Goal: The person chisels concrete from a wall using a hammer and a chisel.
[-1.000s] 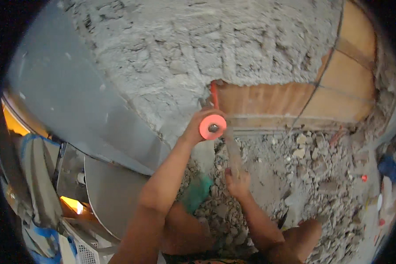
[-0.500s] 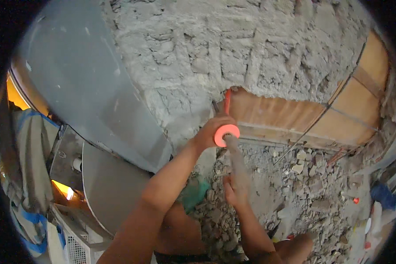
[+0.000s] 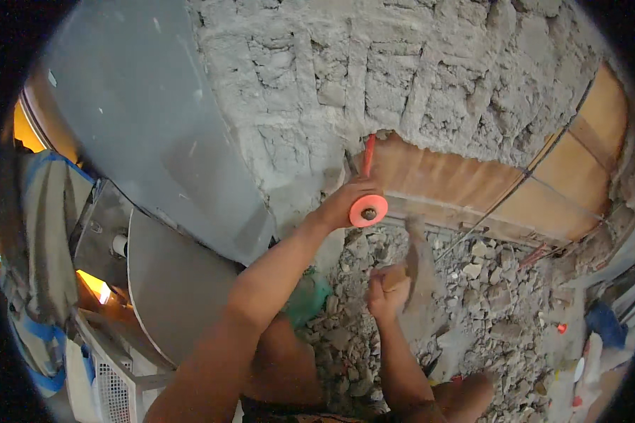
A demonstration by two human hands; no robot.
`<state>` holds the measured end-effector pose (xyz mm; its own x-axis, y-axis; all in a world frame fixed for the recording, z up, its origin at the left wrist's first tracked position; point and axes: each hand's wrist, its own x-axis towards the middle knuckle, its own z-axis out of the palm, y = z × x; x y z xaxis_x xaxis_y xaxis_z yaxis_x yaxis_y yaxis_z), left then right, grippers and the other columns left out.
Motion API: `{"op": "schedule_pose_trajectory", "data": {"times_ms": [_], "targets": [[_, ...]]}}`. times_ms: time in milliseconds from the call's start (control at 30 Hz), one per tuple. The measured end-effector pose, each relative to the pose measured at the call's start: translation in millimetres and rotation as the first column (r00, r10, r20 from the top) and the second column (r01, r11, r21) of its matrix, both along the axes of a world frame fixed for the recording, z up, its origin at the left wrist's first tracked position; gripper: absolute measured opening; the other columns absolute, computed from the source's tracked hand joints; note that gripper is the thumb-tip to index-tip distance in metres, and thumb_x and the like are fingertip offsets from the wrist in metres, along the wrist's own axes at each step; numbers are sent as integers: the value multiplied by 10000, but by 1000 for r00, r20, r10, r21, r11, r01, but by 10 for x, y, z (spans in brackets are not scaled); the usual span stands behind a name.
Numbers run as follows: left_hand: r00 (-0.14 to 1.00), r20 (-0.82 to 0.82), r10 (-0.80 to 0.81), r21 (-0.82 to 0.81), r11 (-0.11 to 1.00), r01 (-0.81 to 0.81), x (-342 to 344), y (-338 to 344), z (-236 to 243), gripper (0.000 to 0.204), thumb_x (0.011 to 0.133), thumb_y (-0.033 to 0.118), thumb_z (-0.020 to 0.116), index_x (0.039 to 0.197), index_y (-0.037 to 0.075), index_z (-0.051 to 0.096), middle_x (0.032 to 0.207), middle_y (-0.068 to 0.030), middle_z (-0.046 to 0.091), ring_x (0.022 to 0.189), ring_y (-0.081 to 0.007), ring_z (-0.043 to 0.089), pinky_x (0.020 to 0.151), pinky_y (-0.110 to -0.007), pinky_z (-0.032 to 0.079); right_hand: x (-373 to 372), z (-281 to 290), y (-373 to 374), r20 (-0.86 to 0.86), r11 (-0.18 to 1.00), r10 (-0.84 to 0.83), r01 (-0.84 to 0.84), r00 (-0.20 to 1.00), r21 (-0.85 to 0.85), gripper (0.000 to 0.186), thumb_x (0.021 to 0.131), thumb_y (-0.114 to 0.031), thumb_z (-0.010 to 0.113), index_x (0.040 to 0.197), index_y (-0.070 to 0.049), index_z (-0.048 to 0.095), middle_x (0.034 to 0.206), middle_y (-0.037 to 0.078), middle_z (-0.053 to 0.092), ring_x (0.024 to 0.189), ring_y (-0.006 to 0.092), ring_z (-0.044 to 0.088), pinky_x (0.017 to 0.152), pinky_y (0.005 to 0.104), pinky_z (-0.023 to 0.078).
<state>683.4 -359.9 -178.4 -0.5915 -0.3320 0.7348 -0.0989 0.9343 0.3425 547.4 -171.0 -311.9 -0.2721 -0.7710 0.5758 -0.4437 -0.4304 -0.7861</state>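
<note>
My left hand is closed around a chisel with an orange round guard and a metal striking end. Above it, the chisel's lower end lies out of clear sight, near a red bar at the broken plaster edge over tan wooden panelling. My right hand grips a dusty hammer, blurred by motion, its head right of and below the guard, apart from it.
Chipped plaster covers the wall. A grey panel stands at left, above a curved grey board, cloth and white slotted crate. Rubble covers the floor, with a green bag and dark blue cloth.
The hammer head has swung from the chisel's striking end, where it was half a second ago, to the right of it. The view has shifted slightly; my left hand still holds the chisel.
</note>
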Motion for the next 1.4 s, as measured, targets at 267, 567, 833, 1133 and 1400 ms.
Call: {"op": "schedule_pose_trajectory", "data": {"times_ms": [267, 567, 833, 1133, 1400], "targets": [[931, 326, -162, 135, 983, 124, -443, 509, 9, 378, 653, 203, 774, 993, 88, 654, 984, -55, 642, 1039, -250, 569, 990, -394, 391, -365, 1068, 365, -6, 997, -9, 8, 1000, -77, 117, 881, -4, 577, 825, -41, 481, 703, 67, 578, 590, 112, 474, 549, 278, 430], [989, 145, -34, 18, 999, 32, -169, 174, 202, 314, 644, 115, 771, 931, 81, 648, 981, -57, 647, 979, -269, 585, 938, -388, 422, -484, 1077, 492, 227, 997, -64, 55, 972, 49, 104, 867, -99, 671, 828, -45, 591, 797, 111, 654, 678, 246, 618, 649, 341, 494], [994, -107, -15, 195, 980, 36, 32, -131, 25, 389, 632, 84, 827, 978, 59, 650, 991, -80, 651, 950, -258, 595, 900, -383, 454, -119, 1077, 489, 42, 990, 2, 4, 999, -140, 83, 896, -22, 563, 840, -45, 506, 706, 73, 561, 601, 123, 480, 562, 301, 424], [959, -244, -144, 486, 837, 250, 75, -216, -21, 406, 588, 37, 815, 961, 40, 654, 971, -75, 659, 932, -214, 606, 872, -349, 475, 188, 214, 52, 173, 914, 41, -107, 984, 391, 95, 874, -90, 587, 846, -2, 563, 686, 94, 544, 601, 172, 509, 591, 333, 455], [985, -113, -131, 277, 948, 157, 78, -54, 82, 325, 634, 9, 770, 930, 30, 636, 921, -74, 645, 886, -221, 599, 837, -340, 477, -39, 1073, 408, 357, 960, 187, -248, 915, 133, 147, 869, -82, 621, 763, 7, 572, 667, 83, 531, 616, 160, 529, 613, 335, 469]]}}
